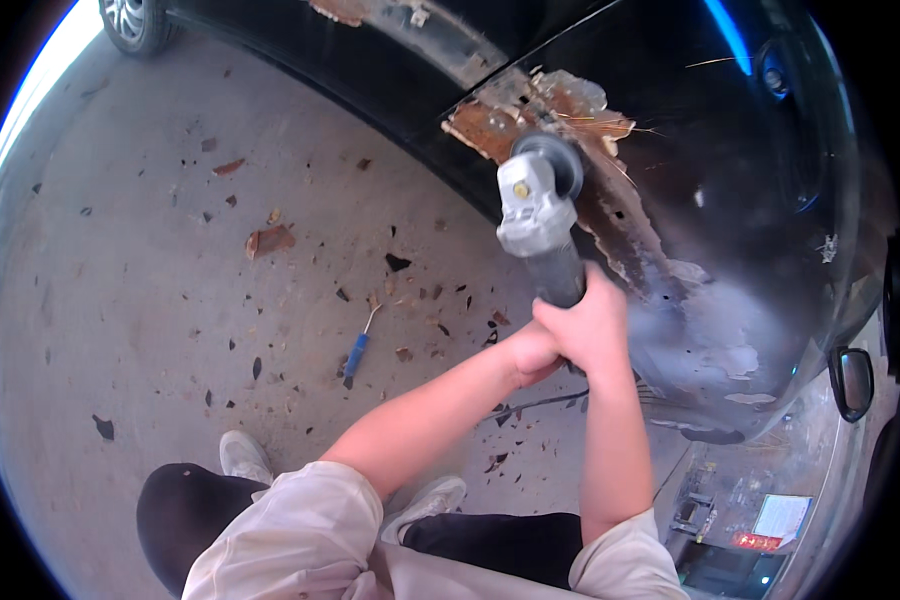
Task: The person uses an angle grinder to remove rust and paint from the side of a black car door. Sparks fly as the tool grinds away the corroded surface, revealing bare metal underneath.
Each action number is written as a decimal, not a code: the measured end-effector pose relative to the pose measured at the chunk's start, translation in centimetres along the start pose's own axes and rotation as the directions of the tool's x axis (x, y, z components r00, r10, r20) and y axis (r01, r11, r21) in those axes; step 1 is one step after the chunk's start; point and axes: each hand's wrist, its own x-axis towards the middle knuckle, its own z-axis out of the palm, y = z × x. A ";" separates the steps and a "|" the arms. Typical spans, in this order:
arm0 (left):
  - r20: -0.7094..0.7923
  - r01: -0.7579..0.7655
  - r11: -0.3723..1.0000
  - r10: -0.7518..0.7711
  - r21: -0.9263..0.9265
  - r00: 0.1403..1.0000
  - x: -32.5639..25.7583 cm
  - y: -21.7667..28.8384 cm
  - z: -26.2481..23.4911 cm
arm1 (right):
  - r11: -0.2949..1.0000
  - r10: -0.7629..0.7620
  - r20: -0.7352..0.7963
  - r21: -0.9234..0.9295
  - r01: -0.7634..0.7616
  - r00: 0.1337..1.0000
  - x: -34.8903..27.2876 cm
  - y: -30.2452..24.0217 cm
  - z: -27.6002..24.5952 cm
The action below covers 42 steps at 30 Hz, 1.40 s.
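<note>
Left hand (pixel 535 354) and right hand (pixel 598 318), both clasped round one grinder (pixel 536 210), its single disc (pixel 568 165) at the rusted lower corner of one black door (pixel 690 130)! One blue-handled tool (pixel 356 357) lies on the floor (pixel 150 310).

Blue-handled tool (pixel 356 358) on grey floor (pixel 130 320)
</note>
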 end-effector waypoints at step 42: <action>-0.037 -0.071 0.982 0.066 -0.175 0.997 0.6 1.3 -0.5 | 0.980 -0.006 0.109 -0.196 0.028 0.994 2.5 -2.5 1.3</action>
